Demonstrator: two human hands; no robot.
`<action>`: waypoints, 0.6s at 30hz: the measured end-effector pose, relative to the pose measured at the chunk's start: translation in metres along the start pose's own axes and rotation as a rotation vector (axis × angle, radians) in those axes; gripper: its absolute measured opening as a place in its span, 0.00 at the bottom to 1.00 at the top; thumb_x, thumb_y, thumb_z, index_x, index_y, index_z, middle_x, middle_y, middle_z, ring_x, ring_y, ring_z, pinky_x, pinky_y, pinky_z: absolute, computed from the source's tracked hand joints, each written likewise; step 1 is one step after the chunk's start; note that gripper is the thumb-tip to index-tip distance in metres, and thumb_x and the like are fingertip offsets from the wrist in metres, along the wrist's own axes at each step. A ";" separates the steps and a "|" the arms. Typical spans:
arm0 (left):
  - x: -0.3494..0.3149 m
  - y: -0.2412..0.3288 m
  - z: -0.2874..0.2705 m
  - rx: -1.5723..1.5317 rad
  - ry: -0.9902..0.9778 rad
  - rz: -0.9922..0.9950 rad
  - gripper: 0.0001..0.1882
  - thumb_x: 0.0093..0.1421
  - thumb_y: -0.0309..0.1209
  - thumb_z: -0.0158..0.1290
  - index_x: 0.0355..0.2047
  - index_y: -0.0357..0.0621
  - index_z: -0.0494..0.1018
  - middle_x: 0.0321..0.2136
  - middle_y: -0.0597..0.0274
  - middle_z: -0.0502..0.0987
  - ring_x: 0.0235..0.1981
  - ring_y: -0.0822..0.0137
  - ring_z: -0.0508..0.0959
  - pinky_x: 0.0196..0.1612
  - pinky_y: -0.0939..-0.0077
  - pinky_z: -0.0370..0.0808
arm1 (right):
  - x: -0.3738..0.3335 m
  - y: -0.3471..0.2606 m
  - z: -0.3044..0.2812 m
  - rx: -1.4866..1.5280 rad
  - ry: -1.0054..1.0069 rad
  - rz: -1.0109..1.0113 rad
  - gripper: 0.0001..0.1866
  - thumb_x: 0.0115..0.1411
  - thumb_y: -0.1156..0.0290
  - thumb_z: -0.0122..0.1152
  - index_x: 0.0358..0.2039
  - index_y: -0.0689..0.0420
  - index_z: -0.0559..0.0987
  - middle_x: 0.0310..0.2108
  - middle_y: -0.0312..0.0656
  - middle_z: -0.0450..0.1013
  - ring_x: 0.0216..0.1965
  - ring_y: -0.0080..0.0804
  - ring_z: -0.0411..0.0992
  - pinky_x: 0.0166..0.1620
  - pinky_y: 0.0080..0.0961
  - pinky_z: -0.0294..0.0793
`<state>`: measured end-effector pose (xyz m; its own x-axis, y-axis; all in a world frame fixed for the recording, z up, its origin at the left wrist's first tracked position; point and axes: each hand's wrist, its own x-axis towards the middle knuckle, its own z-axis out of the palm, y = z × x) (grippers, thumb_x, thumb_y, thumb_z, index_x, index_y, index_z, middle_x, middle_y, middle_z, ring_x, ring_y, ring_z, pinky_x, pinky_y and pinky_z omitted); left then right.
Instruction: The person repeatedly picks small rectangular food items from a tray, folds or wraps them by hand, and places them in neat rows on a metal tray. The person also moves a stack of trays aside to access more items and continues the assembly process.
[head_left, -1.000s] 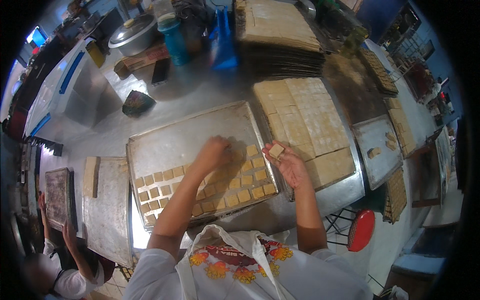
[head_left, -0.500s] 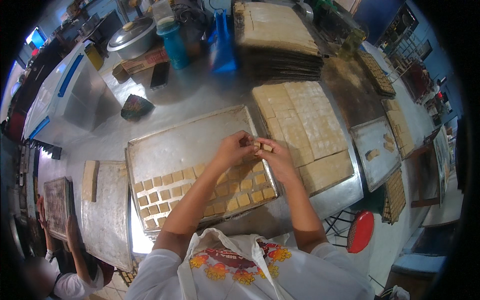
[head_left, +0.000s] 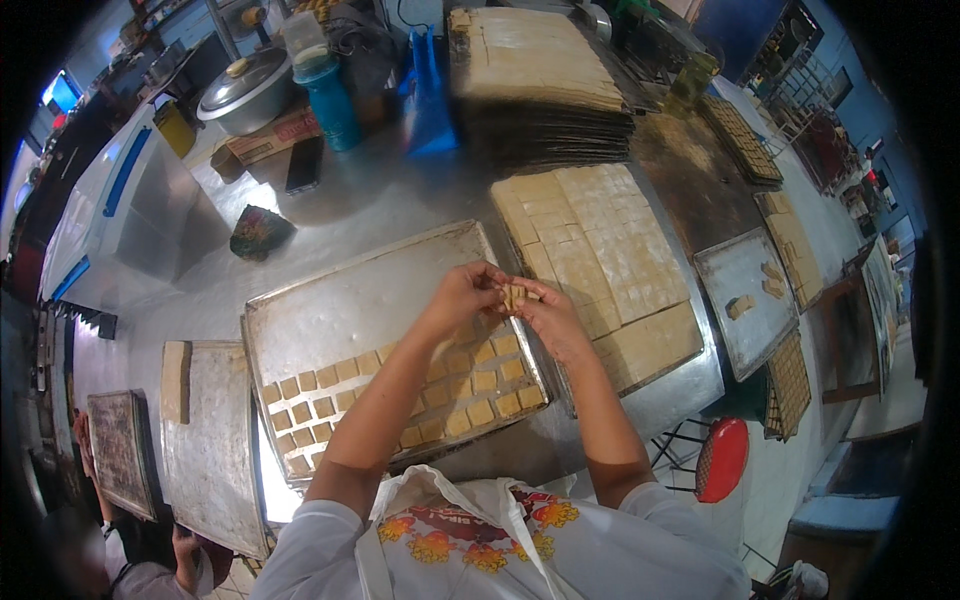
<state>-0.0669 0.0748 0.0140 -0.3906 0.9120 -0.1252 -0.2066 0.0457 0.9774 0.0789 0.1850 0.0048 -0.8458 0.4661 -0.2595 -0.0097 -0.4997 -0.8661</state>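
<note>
Dough pieces (head_left: pixel 514 296), small and pale, sit between the fingertips of the left hand (head_left: pixel 467 292) and the right hand (head_left: pixel 551 317), over the right rim of the metal tray (head_left: pixel 370 275); exact count hidden by the fingers. Grip: both hands together, left thumb and fingers pinched on the pieces, right fingers closed around the same lot from the other side. Dough squares (head_left: pixel 480 412) lie in rows on the near half of that tray, slightly apart; the forearms cover some. Scored dough sheet (head_left: pixel 625 240) lies just beside, on the right. Step in hand looks like separating pieces at the fingertips, ahead of laying them out. Next move probably calls for freeing one piece without squashing its edges, then lowering it flat in line with the rows, not touching its neighbours
</note>
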 end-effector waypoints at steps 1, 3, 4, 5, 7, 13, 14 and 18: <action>0.002 -0.003 -0.002 0.070 0.042 -0.026 0.09 0.53 0.22 0.54 0.35 0.36 0.72 0.25 0.62 0.75 0.25 0.72 0.75 0.28 0.79 0.73 | 0.001 0.000 -0.001 0.052 0.025 0.024 0.20 0.57 0.80 0.52 0.51 0.70 0.67 0.43 0.49 0.70 0.41 0.32 0.73 0.48 0.26 0.73; 0.007 -0.009 -0.008 0.188 0.090 -0.032 0.10 0.53 0.21 0.54 0.37 0.36 0.73 0.27 0.59 0.76 0.26 0.70 0.76 0.31 0.77 0.75 | 0.000 -0.001 -0.006 0.083 0.009 -0.006 0.18 0.59 0.80 0.47 0.51 0.70 0.67 0.44 0.49 0.69 0.43 0.35 0.72 0.49 0.28 0.73; 0.008 -0.012 -0.009 0.351 0.137 0.015 0.09 0.53 0.22 0.53 0.36 0.36 0.73 0.27 0.58 0.76 0.27 0.69 0.76 0.32 0.75 0.75 | 0.000 -0.001 -0.007 0.117 0.049 0.008 0.18 0.60 0.80 0.45 0.50 0.71 0.67 0.45 0.50 0.69 0.44 0.36 0.72 0.50 0.29 0.73; 0.009 -0.015 -0.011 0.513 0.186 0.061 0.09 0.53 0.22 0.53 0.36 0.36 0.73 0.26 0.57 0.75 0.27 0.68 0.76 0.33 0.73 0.74 | -0.001 -0.002 -0.008 0.104 0.014 -0.004 0.18 0.59 0.80 0.45 0.50 0.71 0.66 0.44 0.50 0.69 0.44 0.37 0.72 0.50 0.29 0.73; 0.009 -0.017 -0.014 0.777 0.238 0.143 0.08 0.52 0.23 0.53 0.34 0.36 0.74 0.27 0.56 0.76 0.29 0.67 0.77 0.34 0.71 0.74 | -0.002 -0.004 -0.009 0.125 -0.006 0.003 0.18 0.59 0.80 0.45 0.50 0.71 0.66 0.44 0.50 0.69 0.46 0.40 0.71 0.50 0.30 0.73; -0.005 -0.005 -0.014 0.681 0.242 0.264 0.10 0.48 0.25 0.56 0.32 0.37 0.75 0.29 0.45 0.77 0.32 0.52 0.78 0.37 0.69 0.73 | 0.002 -0.004 -0.001 0.112 -0.023 0.085 0.17 0.59 0.79 0.49 0.49 0.70 0.66 0.43 0.50 0.68 0.45 0.43 0.72 0.48 0.32 0.75; -0.008 -0.003 -0.013 0.536 0.191 0.196 0.09 0.48 0.25 0.55 0.32 0.37 0.75 0.29 0.45 0.77 0.32 0.52 0.78 0.36 0.69 0.73 | 0.004 0.000 0.002 0.090 -0.039 0.076 0.18 0.59 0.79 0.49 0.50 0.70 0.66 0.44 0.50 0.68 0.45 0.43 0.72 0.48 0.32 0.75; -0.012 0.003 -0.021 0.399 0.149 0.049 0.09 0.48 0.24 0.55 0.32 0.38 0.76 0.29 0.47 0.77 0.29 0.52 0.78 0.34 0.69 0.73 | 0.009 0.011 0.007 0.092 -0.114 0.099 0.19 0.59 0.81 0.47 0.51 0.70 0.64 0.46 0.53 0.67 0.47 0.44 0.71 0.49 0.31 0.74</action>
<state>-0.0821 0.0556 0.0152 -0.5225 0.8497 -0.0712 0.1676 0.1842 0.9685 0.0674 0.1782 -0.0038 -0.8998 0.3284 -0.2872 0.0322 -0.6064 -0.7945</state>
